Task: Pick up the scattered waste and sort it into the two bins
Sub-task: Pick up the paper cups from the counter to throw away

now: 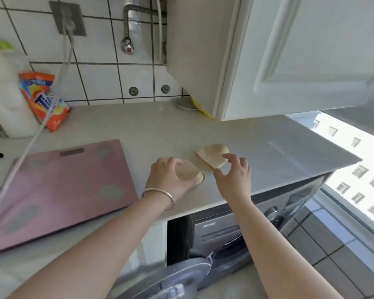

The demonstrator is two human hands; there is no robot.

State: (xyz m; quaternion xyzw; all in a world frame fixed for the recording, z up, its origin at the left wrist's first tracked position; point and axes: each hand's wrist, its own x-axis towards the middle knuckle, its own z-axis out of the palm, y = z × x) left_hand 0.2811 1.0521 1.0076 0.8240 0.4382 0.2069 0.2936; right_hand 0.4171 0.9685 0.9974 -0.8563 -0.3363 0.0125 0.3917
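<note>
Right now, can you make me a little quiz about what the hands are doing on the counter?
1. True or false: the left hand grips a pale peel piece.
2. Which is the right hand reaching for? A) pink scale B) second peel piece C) orange bag
3. Fill in: the pink scale lies on the ____.

Key:
1. True.
2. B: its fingers spread just over the second peel piece, not yet gripping.
3. Counter.
</note>
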